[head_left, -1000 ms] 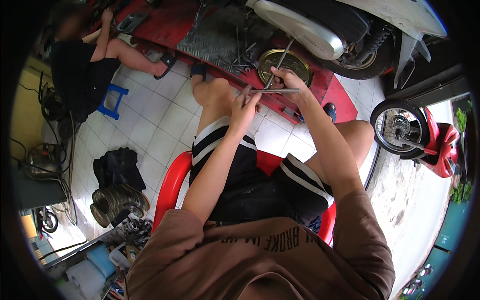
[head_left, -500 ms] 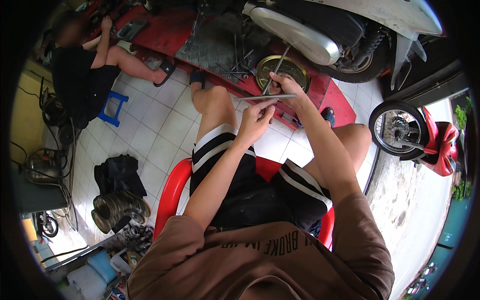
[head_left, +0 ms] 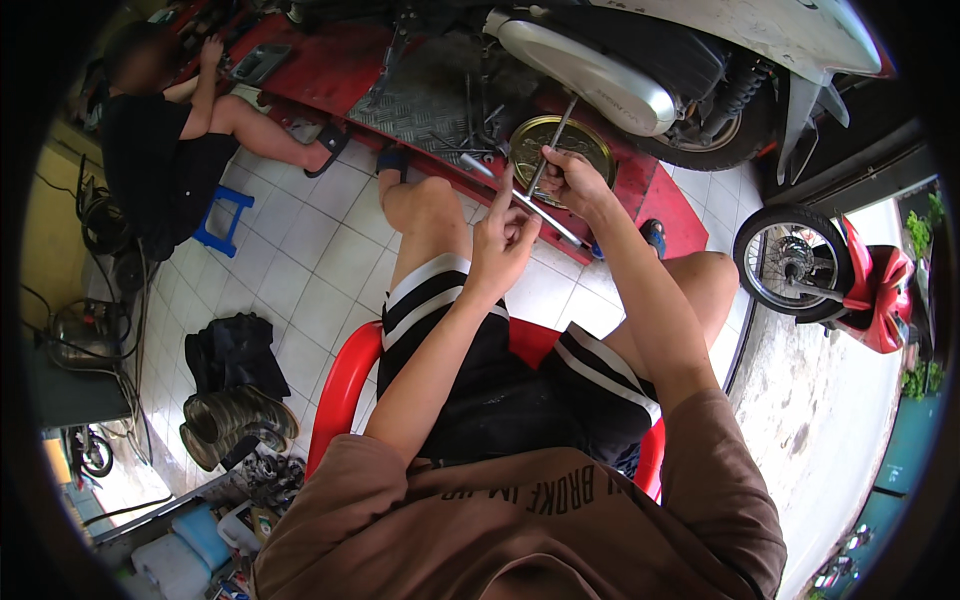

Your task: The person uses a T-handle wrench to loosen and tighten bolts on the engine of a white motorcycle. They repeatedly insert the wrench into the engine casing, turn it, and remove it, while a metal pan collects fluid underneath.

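A metal T-handle wrench (head_left: 553, 216) slants from in front of my lap to the underside of a motor scooter's silver engine cover (head_left: 590, 75). My right hand (head_left: 578, 185) is closed round its shaft. At the crossbar is my left hand (head_left: 503, 243), its index finger stretched up across the bar and the other fingers loosely bent. The left hand touches the bar without wrapping round it. Whatever the wrench's far tip sits on is hidden under the cover. Below the shaft, a round gold-coloured pan (head_left: 603, 150) rests on the red lift platform (head_left: 665, 205).
Several hand tools (head_left: 485, 128) lie on the platform's metal tread plate (head_left: 420, 115). A person in black (head_left: 150, 150) sits at the left near a blue stool (head_left: 225, 220). Boots (head_left: 235, 420) stand on the tiled floor. A red motorcycle (head_left: 870, 285) is at the right.
The wrench's crossbar has turned from nearly level to a slant, its left end now farther away. My left index finger has straightened upward; my right hand stays on the shaft.
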`<state>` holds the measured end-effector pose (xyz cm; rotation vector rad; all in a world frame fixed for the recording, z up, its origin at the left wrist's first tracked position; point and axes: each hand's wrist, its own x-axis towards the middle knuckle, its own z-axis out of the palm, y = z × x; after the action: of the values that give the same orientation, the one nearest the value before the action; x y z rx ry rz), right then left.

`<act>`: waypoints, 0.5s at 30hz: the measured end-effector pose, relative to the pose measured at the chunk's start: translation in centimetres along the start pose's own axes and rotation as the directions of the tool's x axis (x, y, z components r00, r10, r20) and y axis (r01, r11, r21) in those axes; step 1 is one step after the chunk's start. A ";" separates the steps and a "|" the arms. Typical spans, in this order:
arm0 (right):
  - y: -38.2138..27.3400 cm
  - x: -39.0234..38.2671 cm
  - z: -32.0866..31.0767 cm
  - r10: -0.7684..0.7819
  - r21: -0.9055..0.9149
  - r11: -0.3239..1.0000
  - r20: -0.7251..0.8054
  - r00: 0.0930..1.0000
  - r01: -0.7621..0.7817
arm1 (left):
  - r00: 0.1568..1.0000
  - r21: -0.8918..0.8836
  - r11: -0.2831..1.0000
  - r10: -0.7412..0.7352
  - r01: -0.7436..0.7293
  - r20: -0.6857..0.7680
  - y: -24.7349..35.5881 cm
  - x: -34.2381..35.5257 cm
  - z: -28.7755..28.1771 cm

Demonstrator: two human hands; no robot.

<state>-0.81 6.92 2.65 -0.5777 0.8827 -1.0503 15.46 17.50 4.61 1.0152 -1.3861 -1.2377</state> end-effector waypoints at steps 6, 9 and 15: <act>0.0 0.4 -0.8 -0.034 0.026 0.999 0.003 0.999 0.034 | 0.904 -0.050 0.994 -0.070 0.100 0.421 -0.7 0.3 -0.7; 0.2 0.5 -0.8 -0.042 -0.008 0.999 -0.071 0.997 0.041 | 0.977 -0.200 0.980 0.055 -0.013 0.208 0.3 0.1 -0.5; -0.1 0.5 -0.9 -0.045 0.045 0.998 -0.015 0.999 0.046 | 0.997 0.117 0.992 -0.041 0.048 -0.063 -1.8 0.6 0.0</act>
<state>-1.44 6.39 2.06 -0.5547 0.8595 -1.1143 15.30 16.64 2.86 1.1620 -1.4102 -1.1590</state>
